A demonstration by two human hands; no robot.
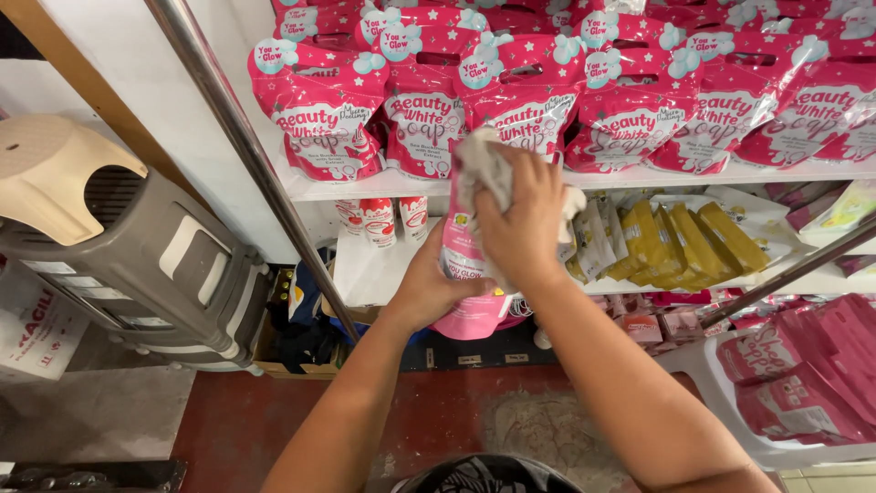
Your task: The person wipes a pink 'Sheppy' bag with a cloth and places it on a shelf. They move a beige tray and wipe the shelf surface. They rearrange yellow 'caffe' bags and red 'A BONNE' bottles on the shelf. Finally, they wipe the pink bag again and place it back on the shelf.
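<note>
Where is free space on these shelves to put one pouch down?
Free: the white middle shelf between the small bottles and the left hand. Crowded: the top shelf, filled edge to edge with pink pouches, and the yellow packs right of the right hand.

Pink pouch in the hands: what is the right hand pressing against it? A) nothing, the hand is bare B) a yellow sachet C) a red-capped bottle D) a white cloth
D: the right hand grips a crumpled white cloth against the top of the pink pouch, which the left hand holds from below.
</note>
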